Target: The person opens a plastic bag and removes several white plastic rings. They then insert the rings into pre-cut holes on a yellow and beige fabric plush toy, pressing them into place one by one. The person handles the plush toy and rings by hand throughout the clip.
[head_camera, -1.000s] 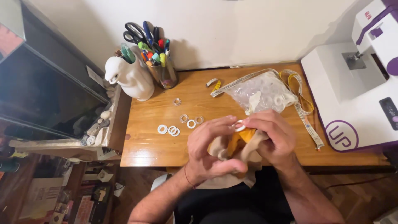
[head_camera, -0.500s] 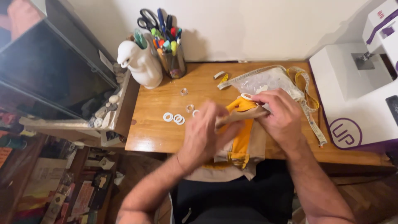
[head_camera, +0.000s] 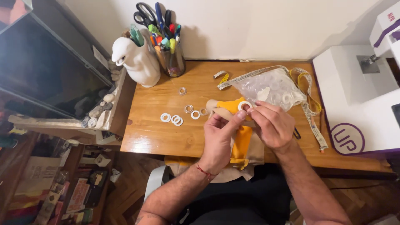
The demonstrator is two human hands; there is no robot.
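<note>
Your right hand [head_camera: 273, 125] pinches a white ring [head_camera: 244, 106] between fingertips and thumb, holding it against the top of a beige and yellow fabric piece [head_camera: 239, 133]. Your left hand [head_camera: 220, 139] grips the same fabric just to the left, thumb pressed on the beige strip that runs toward the ring. The fabric hangs from both hands over the near edge of the wooden table [head_camera: 166, 137] and down toward your lap.

Just left of your hands, several loose white rings [head_camera: 171, 119] lie on the table, with one more a little farther back. Just beyond your right hand sits a clear plastic bag [head_camera: 271, 87] holding more rings, with a measuring tape [head_camera: 310, 110] looped around it and trailing toward the near right. On the far right stands a white sewing machine [head_camera: 358, 96]. At the far left of the table are a white ceramic jug [head_camera: 137, 62] and, beside it, a cup of pens and scissors [head_camera: 166, 37].
</note>
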